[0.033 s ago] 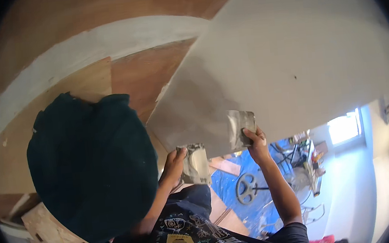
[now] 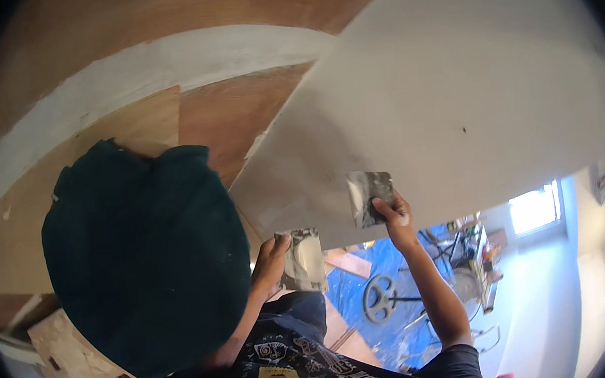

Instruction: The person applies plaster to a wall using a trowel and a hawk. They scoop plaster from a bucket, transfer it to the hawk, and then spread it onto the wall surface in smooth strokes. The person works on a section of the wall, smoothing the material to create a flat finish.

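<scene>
My left hand (image 2: 269, 266) is closed on a flat metal putty scraper (image 2: 304, 260), its face smeared with pale and dark residue. To the right and a little higher, my right hand (image 2: 395, 218) grips a second flat metal scraper (image 2: 362, 192), with the thumb across its face. This second scraper lies in front of the large pale, off-white panel (image 2: 412, 113); whether its edge touches I cannot tell. Around it the panel looks greyer and shaded. A dark green cloth-like shape (image 2: 145, 255) covers much of the left side and hides part of my left forearm.
Brown wood boards (image 2: 244, 111) and a curved whitish strip (image 2: 138, 70) border the panel at upper left. Beyond the panel's lower edge, blue sheeting (image 2: 354, 304) lies below with a grey spoked wheel (image 2: 381, 299). Clutter stands near a bright window (image 2: 535, 208) at right.
My right hand's scraper has shifted slightly left and turned a little against the panel. My left hand and its scraper stay almost in place. The whole view has shifted slightly.
</scene>
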The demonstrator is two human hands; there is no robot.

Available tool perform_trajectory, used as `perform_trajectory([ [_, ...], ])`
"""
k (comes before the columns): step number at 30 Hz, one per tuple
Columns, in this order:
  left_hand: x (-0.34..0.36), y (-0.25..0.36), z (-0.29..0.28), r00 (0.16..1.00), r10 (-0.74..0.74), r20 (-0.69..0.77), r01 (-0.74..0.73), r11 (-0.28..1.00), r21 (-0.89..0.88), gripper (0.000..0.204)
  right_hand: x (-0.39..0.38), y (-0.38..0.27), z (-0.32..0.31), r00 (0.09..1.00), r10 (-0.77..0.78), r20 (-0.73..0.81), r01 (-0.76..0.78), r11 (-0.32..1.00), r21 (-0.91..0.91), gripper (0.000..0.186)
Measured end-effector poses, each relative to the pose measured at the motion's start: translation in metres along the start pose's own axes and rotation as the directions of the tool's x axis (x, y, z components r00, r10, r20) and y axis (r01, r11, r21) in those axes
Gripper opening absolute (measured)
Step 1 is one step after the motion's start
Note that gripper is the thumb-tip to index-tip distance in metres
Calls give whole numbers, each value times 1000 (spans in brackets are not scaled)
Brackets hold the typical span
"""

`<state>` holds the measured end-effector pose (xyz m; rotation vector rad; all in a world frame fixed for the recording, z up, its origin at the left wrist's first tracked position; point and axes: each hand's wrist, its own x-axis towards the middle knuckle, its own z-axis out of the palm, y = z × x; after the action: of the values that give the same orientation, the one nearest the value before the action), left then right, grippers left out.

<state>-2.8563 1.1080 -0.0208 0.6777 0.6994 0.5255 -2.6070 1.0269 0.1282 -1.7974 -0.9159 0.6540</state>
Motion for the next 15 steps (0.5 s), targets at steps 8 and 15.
perform_trajectory([
  [8,-1,-54,-41,989,40,-144,-45,999,-28,37,200,-14,83,487,-201,850,716,-467,-520,44],
  [15,-14,-69,-52,985,-19,-173,5,997,-79,38,309,15,111,458,-128,880,669,-601,-436,36],
])
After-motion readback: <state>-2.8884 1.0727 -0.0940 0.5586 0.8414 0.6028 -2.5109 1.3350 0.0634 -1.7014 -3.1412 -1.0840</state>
